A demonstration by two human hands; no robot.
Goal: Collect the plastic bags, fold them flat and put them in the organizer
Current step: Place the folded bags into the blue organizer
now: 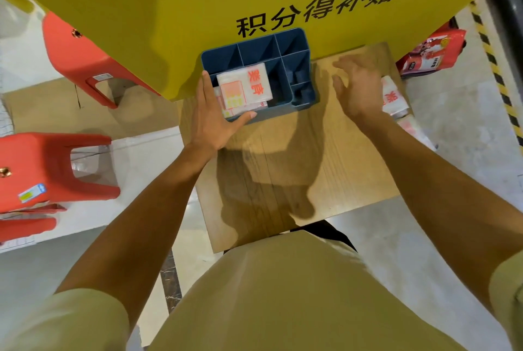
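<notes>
Folded plastic bags lie stacked in the big near-left compartment of the blue organizer, which stands at the far edge of the wooden bench. More bags wait at the bench's right edge, partly behind the right hand.

The left hand is spread flat against the organizer's left wall, thumb along its near rim, steadying it. The right hand hovers over the bench right of the organizer, fingers loosely spread and holding nothing.

The bags look thin, very light and slippery; a fold will likely spring open unless pressed flat. They are best pinched along a folded edge, with several layers caught together, and slid in flat. The organizer seems light enough to skid, so bracing it makes sense.

How many bags are in the stack is unclear, as only the top one shows fully. The right pile is cut off by the hand and the bench edge, with blurred white shapes lower down. The small right compartments are shadowed.
</notes>
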